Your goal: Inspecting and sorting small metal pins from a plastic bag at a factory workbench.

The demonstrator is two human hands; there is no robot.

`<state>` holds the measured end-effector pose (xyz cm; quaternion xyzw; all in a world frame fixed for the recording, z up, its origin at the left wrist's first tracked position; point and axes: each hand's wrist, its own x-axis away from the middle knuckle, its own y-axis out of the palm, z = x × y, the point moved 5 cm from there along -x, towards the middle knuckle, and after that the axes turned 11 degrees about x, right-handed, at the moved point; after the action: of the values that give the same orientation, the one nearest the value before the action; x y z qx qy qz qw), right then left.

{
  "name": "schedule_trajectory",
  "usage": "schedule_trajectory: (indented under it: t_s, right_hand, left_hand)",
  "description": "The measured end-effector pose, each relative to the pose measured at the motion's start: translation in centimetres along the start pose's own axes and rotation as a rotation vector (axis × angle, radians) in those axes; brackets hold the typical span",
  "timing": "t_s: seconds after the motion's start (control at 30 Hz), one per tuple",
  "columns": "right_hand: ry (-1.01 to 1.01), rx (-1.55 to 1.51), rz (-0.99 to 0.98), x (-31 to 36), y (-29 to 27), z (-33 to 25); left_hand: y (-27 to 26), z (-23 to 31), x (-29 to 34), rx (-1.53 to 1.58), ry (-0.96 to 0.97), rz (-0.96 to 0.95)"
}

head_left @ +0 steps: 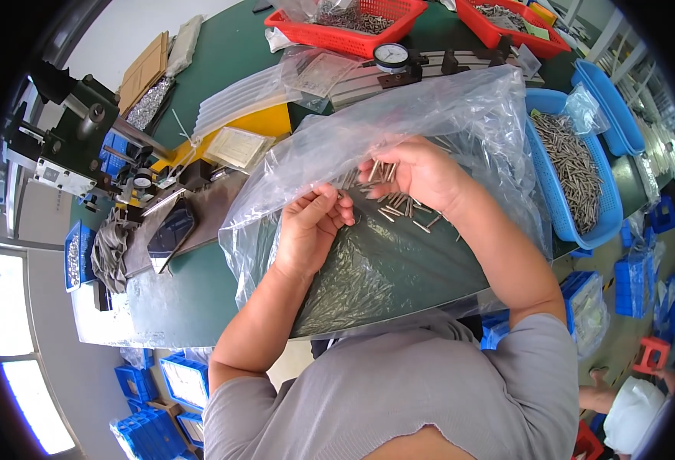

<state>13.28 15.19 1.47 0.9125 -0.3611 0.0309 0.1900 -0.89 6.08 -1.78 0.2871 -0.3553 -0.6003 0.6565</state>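
A large clear plastic bag (460, 115) lies spread over the green table in front of me. Several slim metal pins (406, 205) are scattered on it, just below my right hand (423, 175). That hand is curled, palm inward, with a few more metal pins (383, 170) in its fingers. To its left, my left hand (310, 226) is closed, thumb pressed against the index finger. Whatever sits in that pinch is too small to name. The two hands are apart, with a narrow gap between their fingertips.
At the right stands a blue basket (612, 211) full of metal pins. Red baskets (368, 44) with metal parts are at the back, near a dial gauge (391, 55). A bench fixture (77, 146) rises at the left. A person (635, 410) is at the lower right.
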Motion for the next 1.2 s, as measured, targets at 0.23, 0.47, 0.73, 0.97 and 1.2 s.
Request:
schedule_trajectory:
  t_s: [0.23,0.47,0.73,0.97,1.2]
  right_hand:
    - [-0.134,0.69,-0.311,1.1,2.0,0.3]
    - [-0.354,1.654,0.05,1.3,1.7,-0.1]
    - [-0.416,1.712,0.07,0.8,2.5,0.7]
    - [-0.183,0.566,-0.009,0.3,0.7,-0.5]
    - [-0.062,0.3,-0.055,0.9,1.9,-0.6]
  left_hand:
    - [0.3,0.6,0.1,-0.086,0.079,0.03]
    - [0.3,0.7,0.1,-0.091,0.081,0.028]
    - [0.4,0.5,0.1,-0.1,0.063,0.024]
    - [0.1,0.0,0.0,-0.033,-0.008,-0.022]
    - [0.6,-0.2,0.2,-0.023,-0.055,-0.029]
